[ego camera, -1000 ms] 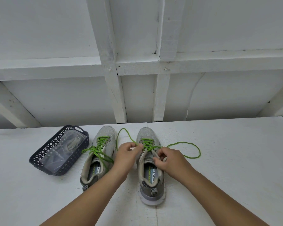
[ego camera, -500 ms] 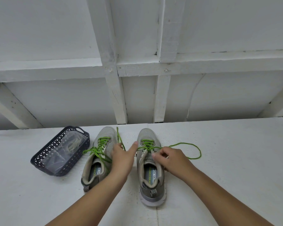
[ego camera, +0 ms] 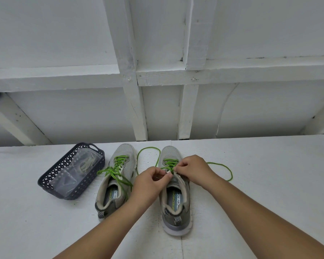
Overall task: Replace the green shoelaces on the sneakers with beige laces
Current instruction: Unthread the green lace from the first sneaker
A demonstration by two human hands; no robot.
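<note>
Two grey sneakers stand side by side, toes pointing away from me. The left sneaker [ego camera: 118,176] keeps its green lace tied in a loose bow. The right sneaker [ego camera: 176,199] has its green lace [ego camera: 221,168] undone, with loose ends looping out on both sides. My left hand [ego camera: 150,182] and my right hand [ego camera: 193,170] meet over the upper eyelets of the right sneaker, and each pinches the green lace there. Beige laces in a clear bag [ego camera: 82,165] lie inside the dark basket.
A dark perforated plastic basket [ego camera: 51,179] sits to the left of the sneakers on the white table [ego camera: 269,184]. A white panelled wall with wooden battens [ego camera: 135,101] rises right behind the table's far edge.
My left hand, which had swung left with the lace end, has come back to the right sneaker's eyelets. The left lace end now loops out between the shoes. My right hand shifted slightly forward.
</note>
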